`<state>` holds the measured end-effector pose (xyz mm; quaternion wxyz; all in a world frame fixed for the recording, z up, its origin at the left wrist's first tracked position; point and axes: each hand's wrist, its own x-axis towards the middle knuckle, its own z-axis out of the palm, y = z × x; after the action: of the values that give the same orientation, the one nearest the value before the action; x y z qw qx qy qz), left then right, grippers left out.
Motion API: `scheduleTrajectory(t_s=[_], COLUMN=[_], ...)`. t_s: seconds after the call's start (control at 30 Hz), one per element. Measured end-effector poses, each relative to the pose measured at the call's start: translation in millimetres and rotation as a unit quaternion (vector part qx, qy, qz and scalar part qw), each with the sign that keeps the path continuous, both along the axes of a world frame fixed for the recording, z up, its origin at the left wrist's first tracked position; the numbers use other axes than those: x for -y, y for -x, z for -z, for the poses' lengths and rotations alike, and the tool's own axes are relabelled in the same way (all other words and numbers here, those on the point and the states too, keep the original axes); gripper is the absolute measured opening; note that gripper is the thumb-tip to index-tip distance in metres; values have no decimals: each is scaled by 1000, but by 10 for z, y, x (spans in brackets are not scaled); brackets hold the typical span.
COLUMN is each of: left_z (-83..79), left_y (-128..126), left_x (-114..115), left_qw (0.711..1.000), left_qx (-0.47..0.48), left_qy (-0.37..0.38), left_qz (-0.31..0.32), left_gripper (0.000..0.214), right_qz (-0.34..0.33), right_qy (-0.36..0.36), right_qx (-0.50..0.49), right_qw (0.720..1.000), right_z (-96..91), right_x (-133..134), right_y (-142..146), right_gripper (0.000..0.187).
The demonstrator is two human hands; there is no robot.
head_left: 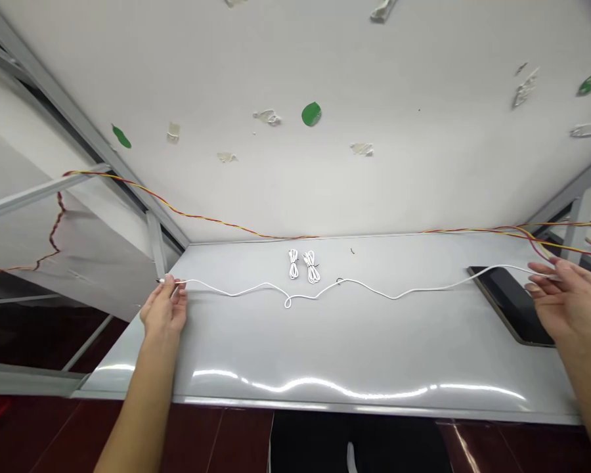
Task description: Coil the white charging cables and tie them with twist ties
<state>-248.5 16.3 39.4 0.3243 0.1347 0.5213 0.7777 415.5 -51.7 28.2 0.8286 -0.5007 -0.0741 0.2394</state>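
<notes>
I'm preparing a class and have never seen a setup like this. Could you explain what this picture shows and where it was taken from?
This single picture comes from a camera worn on a person's head, looking forward and down at their own two bare hands. The left hand pinches one end of a long white cable stretched across a pale table. The cable runs to the right hand, though I cannot tell whether that hand grips it. Two coiled white cables lie beyond it, and a dark tablet sits near the right hand.
</notes>
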Motion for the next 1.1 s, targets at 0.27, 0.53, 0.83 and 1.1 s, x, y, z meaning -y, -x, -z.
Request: scheduleTrajectory(t_s=[0.27, 0.53, 0.83, 1.1], left_z=[-202, -425, 16, 27], left_y=[-328, -975, -1033, -1086], left_x=[-52, -408, -375, -241], left_qw=[995, 958, 837, 625], left_qx=[-80, -243, -502, -669], left_qy=[-36, -113, -33, 32], left_qz=[44, 99, 217, 401], left_gripper=[23, 50, 30, 21], right_qz=[-115, -191, -186, -167], right_qy=[-53, -141, -64, -85], right_qx=[85, 86, 42, 77], right_qw=[988, 968, 979, 979], right_z=[-369, -729, -242, -264], right_x=[-126, -447, -707, -639], right_y=[374, 707, 693, 573], right_gripper=[14, 15, 17, 17])
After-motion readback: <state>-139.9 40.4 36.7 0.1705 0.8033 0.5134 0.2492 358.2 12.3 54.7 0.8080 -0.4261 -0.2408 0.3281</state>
